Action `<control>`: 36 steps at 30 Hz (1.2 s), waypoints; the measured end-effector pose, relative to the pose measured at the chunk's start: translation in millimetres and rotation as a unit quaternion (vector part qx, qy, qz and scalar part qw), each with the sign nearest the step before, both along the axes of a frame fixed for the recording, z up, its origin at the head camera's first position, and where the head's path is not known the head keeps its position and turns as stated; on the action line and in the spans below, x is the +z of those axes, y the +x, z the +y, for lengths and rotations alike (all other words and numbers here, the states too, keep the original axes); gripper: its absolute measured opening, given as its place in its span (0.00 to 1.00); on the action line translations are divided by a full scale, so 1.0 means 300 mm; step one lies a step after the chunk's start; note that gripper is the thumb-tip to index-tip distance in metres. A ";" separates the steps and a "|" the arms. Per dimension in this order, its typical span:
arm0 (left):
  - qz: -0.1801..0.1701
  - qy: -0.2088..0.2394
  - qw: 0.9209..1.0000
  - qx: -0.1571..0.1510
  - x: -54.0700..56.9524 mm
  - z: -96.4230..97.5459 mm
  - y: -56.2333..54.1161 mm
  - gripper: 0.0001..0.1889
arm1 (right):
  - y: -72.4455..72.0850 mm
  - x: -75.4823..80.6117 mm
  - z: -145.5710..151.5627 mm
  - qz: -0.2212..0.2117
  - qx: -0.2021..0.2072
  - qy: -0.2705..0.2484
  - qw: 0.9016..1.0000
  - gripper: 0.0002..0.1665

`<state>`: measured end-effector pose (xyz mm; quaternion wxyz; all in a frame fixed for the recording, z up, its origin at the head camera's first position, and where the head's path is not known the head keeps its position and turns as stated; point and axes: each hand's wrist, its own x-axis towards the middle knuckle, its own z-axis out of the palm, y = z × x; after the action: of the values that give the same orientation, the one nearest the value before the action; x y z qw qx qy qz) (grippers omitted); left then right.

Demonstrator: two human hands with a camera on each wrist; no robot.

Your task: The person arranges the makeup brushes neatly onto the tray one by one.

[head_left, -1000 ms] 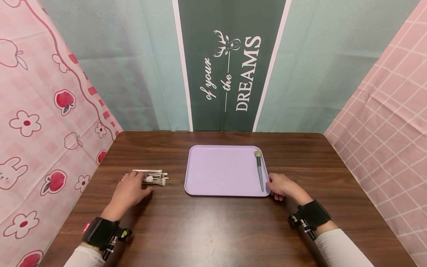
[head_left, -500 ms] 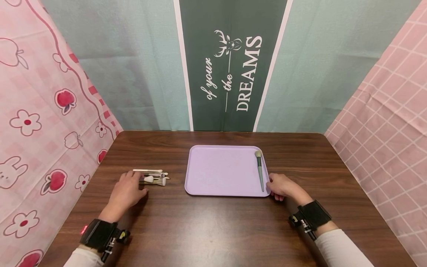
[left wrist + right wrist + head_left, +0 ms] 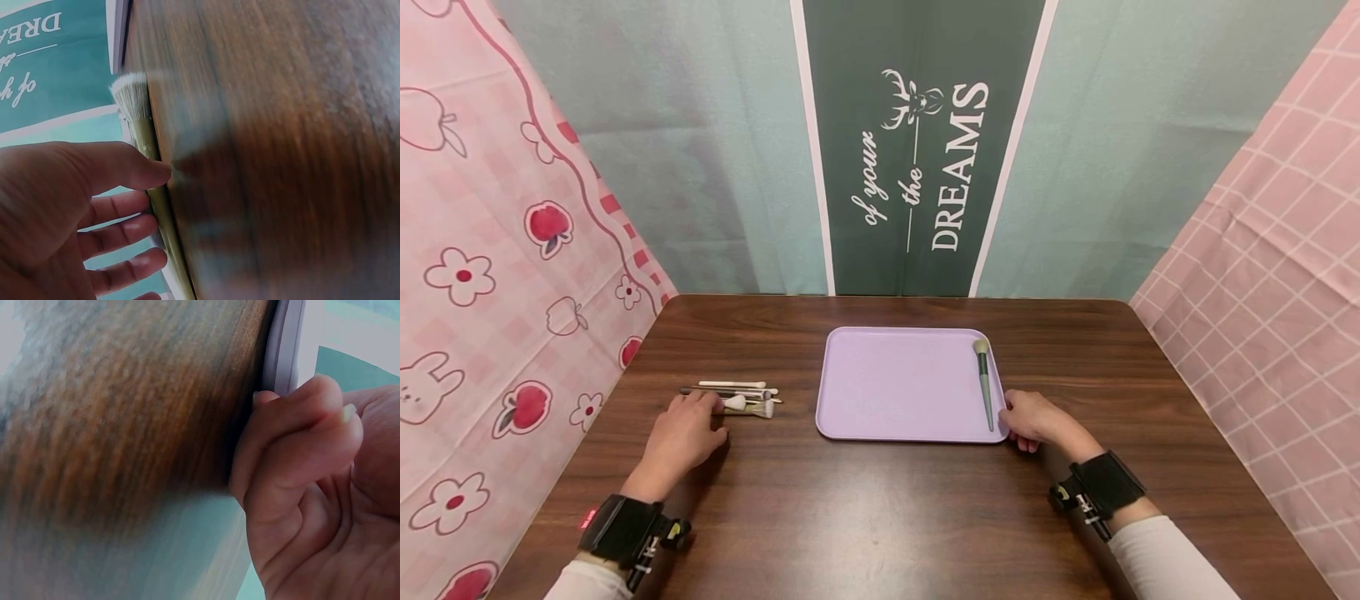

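Note:
A small bunch of makeup brushes point(image 3: 735, 385) lies at the left of the table. My left hand point(image 3: 681, 435) is over their near handles, fingers loosely bent. In the left wrist view its thumb and fingers stand apart beside an olive-handled brush point(image 3: 145, 134) with pale bristles; whether they touch it is hard to tell. A lilac tray point(image 3: 895, 387) lies mid-table, a green makeup brush point(image 3: 984, 385) along its right side. At the tray's near right corner my right hand point(image 3: 1033, 419) holds the rim, fingers curled; the contact is partly hidden.
The brown wooden table point(image 3: 865, 517) has a printed curtain point(image 3: 737, 150) behind it. Pink patterned cloth point(image 3: 467, 333) hangs on the left and pink checked cloth point(image 3: 1270, 275) on the right. Between the loose brushes and the tray lies a strip of tabletop.
My left hand has drawn slightly back and left over the brushes, uncovering more of their handles. My right hand, the tray and the brush on it have not moved.

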<state>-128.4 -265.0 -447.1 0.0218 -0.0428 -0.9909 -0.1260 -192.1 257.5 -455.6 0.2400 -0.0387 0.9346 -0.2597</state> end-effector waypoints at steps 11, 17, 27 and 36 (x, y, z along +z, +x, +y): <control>0.021 -0.010 1.000 -0.015 -0.003 -0.003 -0.002 0.16 | -0.002 -0.008 0.000 -0.001 -0.003 0.000 1.000 0.06; 0.033 -0.022 0.999 -0.036 -0.014 -0.008 -0.014 0.11 | 0.000 -0.007 0.001 -0.002 -0.003 -0.001 1.000 0.06; 0.029 -0.018 0.995 -0.089 -0.006 -0.018 -0.020 0.07 | 0.003 0.008 -0.001 -0.002 -0.002 0.000 1.000 0.07; -0.012 0.018 0.995 -0.101 0.004 -0.015 -0.027 0.09 | 0.003 0.007 -0.003 0.001 0.000 0.004 1.000 0.06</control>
<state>-136.4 -269.5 -445.8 -0.0024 -0.1407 -0.9793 -0.1454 -191.1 256.5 -453.5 0.2390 -0.0378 0.9361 -0.2555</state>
